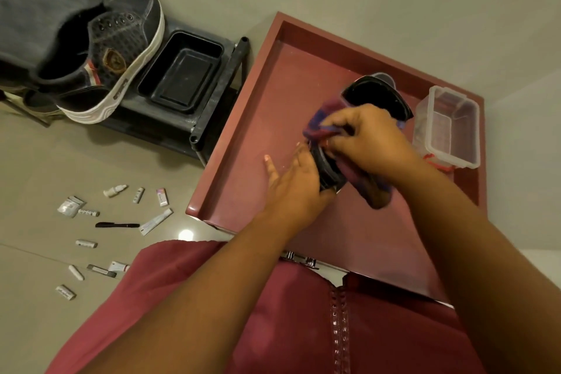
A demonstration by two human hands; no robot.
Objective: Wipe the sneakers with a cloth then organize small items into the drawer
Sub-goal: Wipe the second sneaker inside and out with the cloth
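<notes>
Your left hand (299, 188) sits at the centre of the frame, its palm against the near end of a black container (376, 94) that lies tipped on its side in the open maroon drawer (243, 143). Its fingers (271, 167) are stretched out straight and touch the drawer floor just beside the container. Your right hand (368, 141) is just above it, the fingers curled round a purple-and-maroon cloth (321, 121) and pressing it against the container's rim; the rest of the cloth hangs down below your wrist.

At the right of the frame, in the far corner of the drawer, stands a clear plastic box (450, 127) with red clips, upright and near the container but apart from it.

In the upper left, a dark sneaker (115, 51) with a white sole rests tilted on a black rack (212, 94), with a second shoe partly hidden under it. A black tray (182, 70) lies just beside the sneaker on the same rack.

The small items are on the floor (45, 161) at the lower left, well apart from the drawer: a dropper bottle (114, 190), a black pen (117, 225), and several tubes and sachets scattered loosely around them.
</notes>
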